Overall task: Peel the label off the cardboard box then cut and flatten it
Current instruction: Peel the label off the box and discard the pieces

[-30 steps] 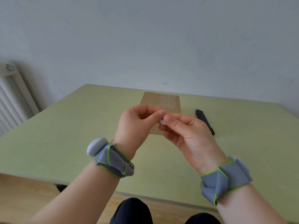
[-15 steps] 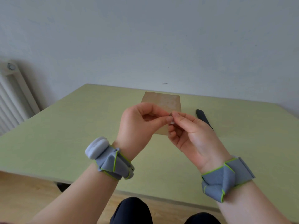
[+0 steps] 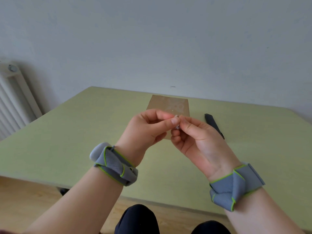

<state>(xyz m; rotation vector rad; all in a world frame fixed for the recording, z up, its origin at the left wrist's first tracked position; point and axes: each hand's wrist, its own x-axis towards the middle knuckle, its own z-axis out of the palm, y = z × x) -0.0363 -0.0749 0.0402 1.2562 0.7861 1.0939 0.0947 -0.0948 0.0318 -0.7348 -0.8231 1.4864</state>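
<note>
A brown cardboard box (image 3: 167, 103) lies flat on the green table (image 3: 84, 132), with a pale patch of label residue on its top face. My left hand (image 3: 148, 129) and my right hand (image 3: 194, 137) are raised above the table in front of the box, fingertips meeting. Between them they pinch a small crumpled white scrap of label (image 3: 177, 126), mostly hidden by the fingers. A dark utility knife (image 3: 213, 124) lies on the table just right of the box, behind my right hand.
A white radiator (image 3: 15, 98) stands at the left against the pale wall. The table's near edge runs below my wrists, with wooden floor and my dark-clad knees (image 3: 136, 220) under it. Both wrists wear grey bands.
The pinch point of both hands has shifted slightly right and up. The fingers have kept working the white scrap, which shows less than before. Box and knife have not moved.
</note>
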